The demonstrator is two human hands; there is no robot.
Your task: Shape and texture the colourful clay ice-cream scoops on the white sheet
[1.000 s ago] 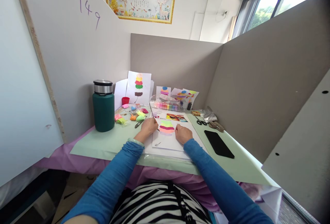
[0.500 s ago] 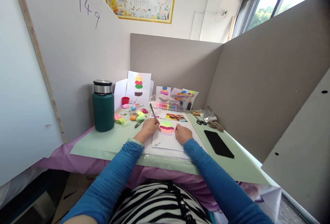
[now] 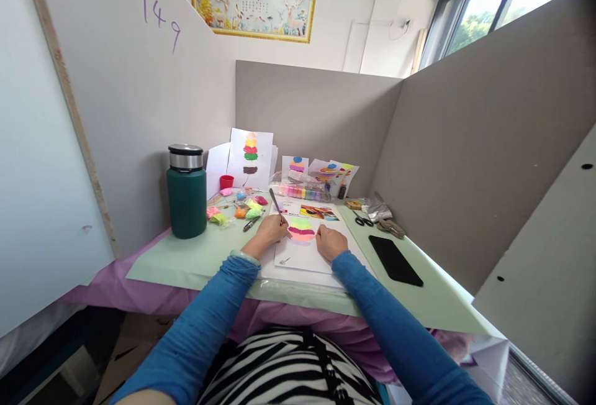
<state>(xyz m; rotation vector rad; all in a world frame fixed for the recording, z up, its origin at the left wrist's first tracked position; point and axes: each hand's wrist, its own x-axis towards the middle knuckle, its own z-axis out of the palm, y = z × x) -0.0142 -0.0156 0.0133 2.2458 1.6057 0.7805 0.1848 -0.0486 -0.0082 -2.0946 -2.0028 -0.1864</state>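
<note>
My left hand (image 3: 272, 230) is closed round a fork (image 3: 274, 200), its handle slanting up and its tines low beside the coloured clay. In front of me lies a white sheet of paper (image 3: 302, 259) bearing flat clay bands (image 3: 302, 231) in yellow-green, dark pink and salmon, over a faint lilac band. At the right edge of these bands, my right hand (image 3: 332, 242) rests on the paper with its fingers curled in. Whatever those fingers may hold is hidden. Beneath the sheet is a larger white board or pad (image 3: 361, 256) with a printed picture near its top.
A green bottle (image 3: 186, 197) stands at left. Loose clay lumps (image 3: 251, 209), a pen (image 3: 251, 223) and a red cup (image 3: 226, 181) lie nearby. Behind are a clay pack (image 3: 302, 191) and propped pictures (image 3: 250, 159). Scissors (image 3: 363, 220) and a black phone (image 3: 395, 260) are at right.
The fork's handle has tilted very slightly to the left. Both hands otherwise keep the same places, and the clay bands look the same.
</note>
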